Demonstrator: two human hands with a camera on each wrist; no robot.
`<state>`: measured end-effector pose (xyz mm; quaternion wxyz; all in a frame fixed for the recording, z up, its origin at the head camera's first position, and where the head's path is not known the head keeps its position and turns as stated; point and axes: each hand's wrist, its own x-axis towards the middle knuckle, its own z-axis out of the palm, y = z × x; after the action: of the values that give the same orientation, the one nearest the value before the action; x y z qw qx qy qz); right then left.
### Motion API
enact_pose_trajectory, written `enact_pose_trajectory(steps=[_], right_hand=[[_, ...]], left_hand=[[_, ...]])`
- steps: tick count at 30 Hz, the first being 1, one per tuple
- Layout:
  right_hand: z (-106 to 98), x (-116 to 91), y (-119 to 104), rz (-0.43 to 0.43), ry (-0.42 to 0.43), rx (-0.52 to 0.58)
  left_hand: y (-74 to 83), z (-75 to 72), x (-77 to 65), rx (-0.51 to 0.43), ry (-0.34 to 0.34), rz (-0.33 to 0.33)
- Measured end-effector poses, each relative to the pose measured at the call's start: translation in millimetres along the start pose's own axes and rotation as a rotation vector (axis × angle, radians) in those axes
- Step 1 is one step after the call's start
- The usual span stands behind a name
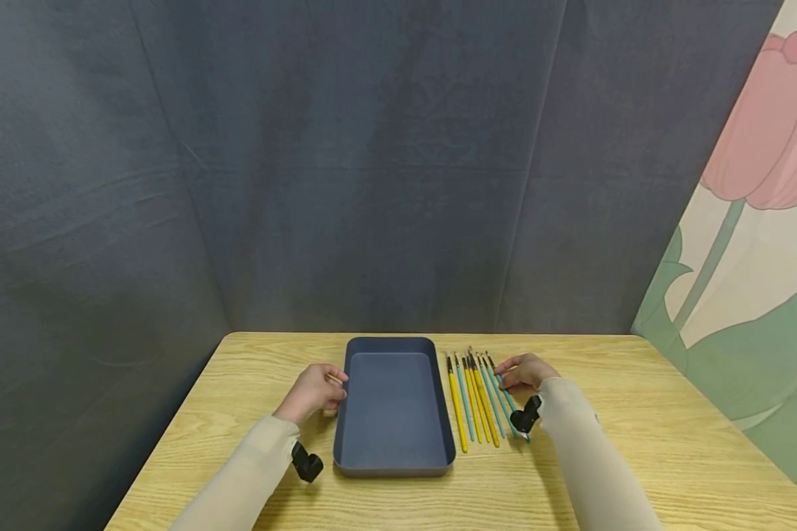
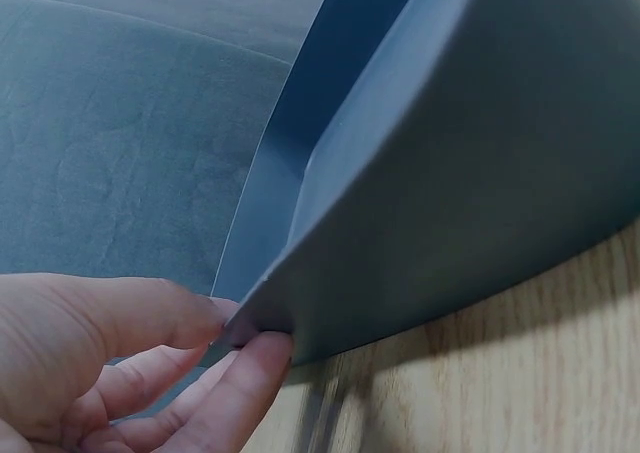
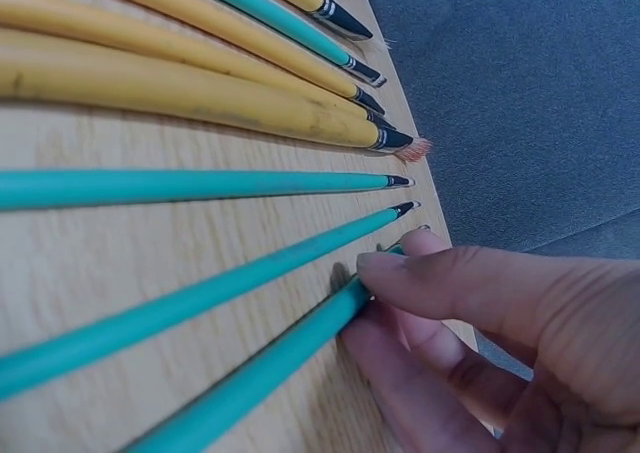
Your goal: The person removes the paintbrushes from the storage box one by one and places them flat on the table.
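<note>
A dark grey-blue rectangular tray (image 1: 395, 413) lies on the table, its inside bare. At its left side my left hand (image 1: 314, 392) pinches the rim between thumb and fingers, as the left wrist view shows close up. To the right of the tray, yellow and teal paintbrushes lie side by side with bristles toward the far edge. My right hand (image 1: 527, 371) pinches the rightmost teal paintbrush (image 3: 265, 358) near its bristle end; the fingers partly cover its tip. Beside it, another teal paintbrush (image 3: 200, 291) and a thick yellow paintbrush (image 3: 180, 91) rest untouched.
The light wood-grain table (image 1: 637, 442) extends to both sides of the tray and brushes. A dark grey cloth (image 1: 385, 169) hangs behind and at the left. On the right stands a panel (image 1: 737, 280) with a pink tulip pattern.
</note>
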<state>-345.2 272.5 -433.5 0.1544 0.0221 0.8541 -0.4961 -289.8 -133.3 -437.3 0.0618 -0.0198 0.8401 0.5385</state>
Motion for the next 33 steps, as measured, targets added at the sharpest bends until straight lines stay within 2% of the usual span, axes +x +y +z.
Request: enact_pose_trajectory(steps=[8, 19, 25, 33], right_hand=[[-3.1, 6.2, 4.3, 0.01, -0.017, 0.042], [-12.4, 8.2, 5.3, -0.037, -0.113, 0.107], [-15.5, 5.9, -3.9, -0.06, -0.135, 0.128], [-14.6, 8.0, -22.5, -0.111, -0.129, 0.091]], left_hand=[[0.3, 0.6, 0.1, -0.004, -0.004, 0.006], [0.6, -0.9, 1.4, -0.013, -0.006, 0.011], [1.6, -4.3, 0.4, -0.013, -0.026, 0.025], [-0.5, -4.6, 3.4, 0.009, 0.003, 0.004]])
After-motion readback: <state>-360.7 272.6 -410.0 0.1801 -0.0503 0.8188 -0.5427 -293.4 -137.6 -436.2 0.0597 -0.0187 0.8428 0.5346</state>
